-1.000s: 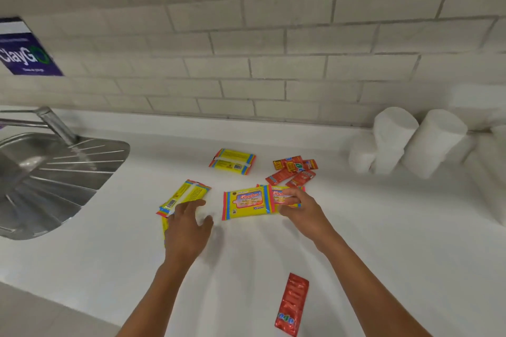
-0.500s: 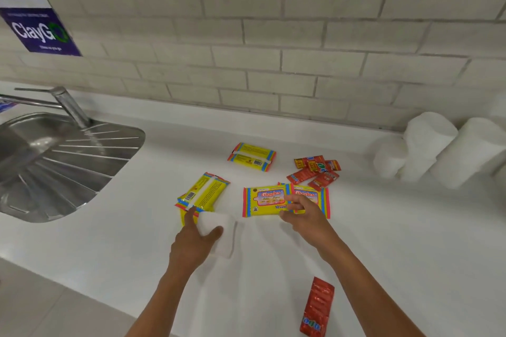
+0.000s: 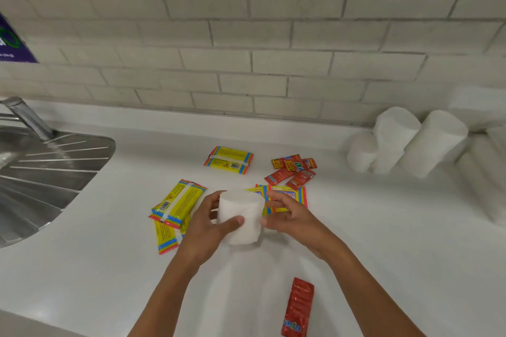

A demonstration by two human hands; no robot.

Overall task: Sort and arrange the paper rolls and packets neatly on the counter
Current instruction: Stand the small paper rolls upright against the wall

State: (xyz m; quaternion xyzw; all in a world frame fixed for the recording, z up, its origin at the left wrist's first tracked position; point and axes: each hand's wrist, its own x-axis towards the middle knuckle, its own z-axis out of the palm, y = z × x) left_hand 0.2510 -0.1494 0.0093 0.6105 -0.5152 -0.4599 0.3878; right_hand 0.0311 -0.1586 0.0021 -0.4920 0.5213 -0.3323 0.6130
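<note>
Head view shows the thumb (image 3: 237,220) of the left hand (image 3: 204,230) pressed on the front of a white paper roll (image 3: 241,216), with the other fingers wrapped round its left side, so this hand is closed on the roll. The right hand (image 3: 294,223) is at the roll's right side with its fingers bent; the fingertips (image 3: 269,204) seem to touch the roll, but it is hard to tell if they really grip it. The roll is held up above the white counter (image 3: 383,254), near the middle. Right behind the hands lies a yellow packet with pink and blue edges (image 3: 284,195), partly hidden by the roll. To the left lie two yellow packets (image 3: 178,202), one on top of the other. Farther back is one more yellow packet (image 3: 229,160) by itself. Next to it on the right is a little heap of small red sachets (image 3: 294,171). One long red sachet (image 3: 298,308) lies close to the person, between the two arms. At the back right, more white rolls (image 3: 408,142) stand and lean together by the tiled wall (image 3: 273,35). A metal sink (image 3: 41,172) with a tap (image 3: 27,117) is on the far left. A purple sign (image 3: 11,44) hangs on the wall above it.
</note>
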